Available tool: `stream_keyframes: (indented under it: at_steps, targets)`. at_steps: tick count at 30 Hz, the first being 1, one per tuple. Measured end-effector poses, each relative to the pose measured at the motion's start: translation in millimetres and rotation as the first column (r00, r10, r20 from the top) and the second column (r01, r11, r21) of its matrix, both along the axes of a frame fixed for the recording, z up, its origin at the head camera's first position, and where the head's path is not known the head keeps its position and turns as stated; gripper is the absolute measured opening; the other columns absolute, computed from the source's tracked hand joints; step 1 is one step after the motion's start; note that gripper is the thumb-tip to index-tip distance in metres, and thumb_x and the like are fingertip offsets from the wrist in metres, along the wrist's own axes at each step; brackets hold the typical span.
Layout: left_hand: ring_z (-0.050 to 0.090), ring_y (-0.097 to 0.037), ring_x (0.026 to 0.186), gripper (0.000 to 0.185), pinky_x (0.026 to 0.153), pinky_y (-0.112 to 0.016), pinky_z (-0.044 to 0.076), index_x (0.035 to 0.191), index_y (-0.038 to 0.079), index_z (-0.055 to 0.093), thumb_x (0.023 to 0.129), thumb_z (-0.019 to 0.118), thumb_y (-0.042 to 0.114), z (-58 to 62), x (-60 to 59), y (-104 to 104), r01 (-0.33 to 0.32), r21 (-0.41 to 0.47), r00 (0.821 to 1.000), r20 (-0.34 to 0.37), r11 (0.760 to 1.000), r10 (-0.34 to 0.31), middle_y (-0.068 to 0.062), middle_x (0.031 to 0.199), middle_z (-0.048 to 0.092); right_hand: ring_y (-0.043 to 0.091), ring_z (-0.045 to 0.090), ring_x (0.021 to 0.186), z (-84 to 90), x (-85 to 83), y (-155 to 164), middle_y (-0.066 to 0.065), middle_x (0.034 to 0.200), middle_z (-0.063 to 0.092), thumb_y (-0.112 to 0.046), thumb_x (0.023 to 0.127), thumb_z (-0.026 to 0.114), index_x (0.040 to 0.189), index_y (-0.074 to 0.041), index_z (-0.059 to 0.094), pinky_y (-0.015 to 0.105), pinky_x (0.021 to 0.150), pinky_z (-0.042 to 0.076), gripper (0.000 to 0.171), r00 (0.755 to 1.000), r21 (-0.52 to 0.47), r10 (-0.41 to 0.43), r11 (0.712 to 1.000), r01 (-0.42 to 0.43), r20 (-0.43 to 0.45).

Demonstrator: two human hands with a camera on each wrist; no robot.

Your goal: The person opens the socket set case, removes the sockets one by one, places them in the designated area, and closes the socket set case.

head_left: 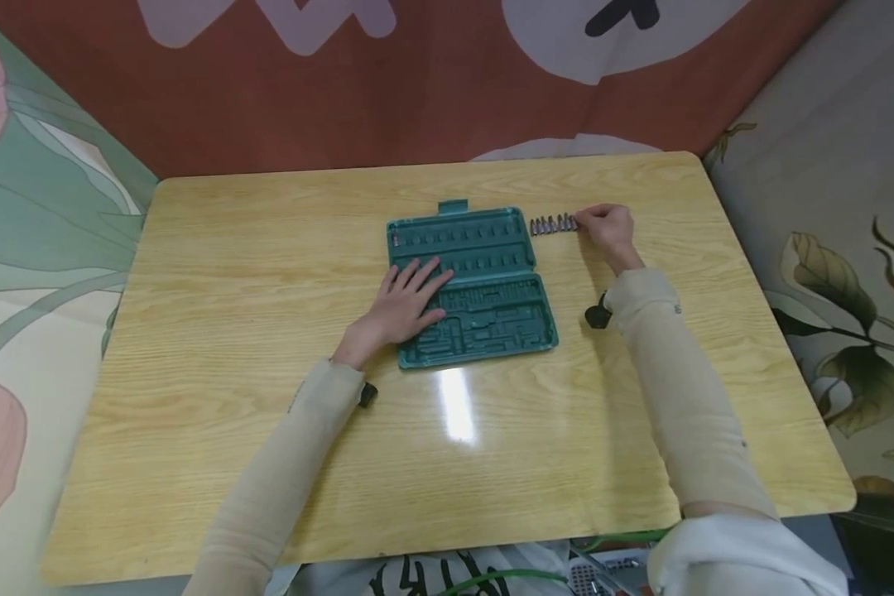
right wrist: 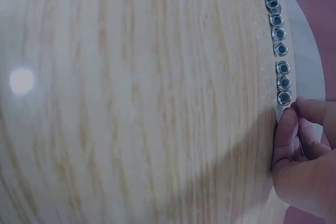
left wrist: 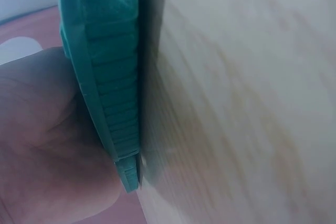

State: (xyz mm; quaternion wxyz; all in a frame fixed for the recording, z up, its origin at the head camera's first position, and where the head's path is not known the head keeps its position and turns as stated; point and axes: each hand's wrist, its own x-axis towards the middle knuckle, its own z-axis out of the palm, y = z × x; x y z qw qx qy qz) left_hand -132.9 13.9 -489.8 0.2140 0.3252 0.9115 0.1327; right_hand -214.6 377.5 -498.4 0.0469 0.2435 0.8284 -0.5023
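Observation:
A teal tool case point(head_left: 477, 279) lies unfolded on the table, its moulded slots facing up. My left hand point(head_left: 402, 310) rests flat on its left part with fingers spread; in the left wrist view, the palm is against the case's edge point(left wrist: 113, 77). Right of the case stands a row of small metal sockets point(head_left: 553, 224), whose square holes show in the right wrist view. At the row's right end, my right hand point(head_left: 607, 228) has thumb and forefinger pinched together on what appears to be a socket, mostly hidden by the fingers.
The wooden table point(head_left: 268, 331) carries the case and the row. One small reddish piece point(head_left: 396, 240) sits in the case's upper left slot. A patterned red cloth point(head_left: 417, 99) hangs behind the table. Green cables point(head_left: 521, 573) run below the front edge.

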Motion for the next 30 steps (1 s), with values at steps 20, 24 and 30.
stream_keyframes:
  at_steps: [20, 24, 30]
  targets:
    - [-0.003, -0.031, 0.146, 0.064, 0.114, -0.051, -0.003, 0.157, 0.023, 0.009, 0.103, 0.037, 0.044, -1.9, -8.4, 24.7, -0.023, -0.031, 1.000, -0.002, 0.999, 0.023, -0.005, 0.162, -0.003, 0.010, 0.057, 0.076, 17.8, -1.8, 19.4, 0.000, 0.084, 0.061, -0.012, 0.097, 0.058, 0.100, -0.002, 0.064, 0.023, 0.072, 0.049, 0.013, 1.000, -0.234, 0.025, 0.972, -0.027, -0.011]
    - [-0.004, -0.031, 0.146, 0.065, 0.114, -0.051, -0.005, 0.157, 0.023, 0.008, 0.103, 0.037, 0.044, -3.3, -8.9, 26.4, -0.023, -0.030, 1.000, 0.003, 0.999, 0.023, -0.005, 0.162, -0.004, 0.011, 0.056, 0.067, 28.1, -5.6, -0.4, 0.000, 0.079, 0.059, -0.015, 0.097, 0.058, 0.100, -0.002, 0.063, 0.024, 0.064, 0.048, 0.014, 0.991, -0.190, 0.105, 0.975, -0.119, -0.083]
    - [-0.005, -0.030, 0.146, 0.065, 0.114, -0.051, -0.005, 0.157, 0.024, 0.007, 0.103, 0.036, 0.046, -10.4, -12.6, 32.9, -0.010, -0.028, 1.000, -0.002, 1.000, 0.010, -0.005, 0.162, -0.005, 0.020, 0.062, 0.079, 55.9, -22.3, -61.0, 0.009, 0.092, 0.061, -0.021, 0.098, 0.057, 0.111, 0.003, 0.061, 0.033, 0.074, 0.052, 0.027, 0.932, -0.103, 0.361, 0.926, -0.364, -0.044]
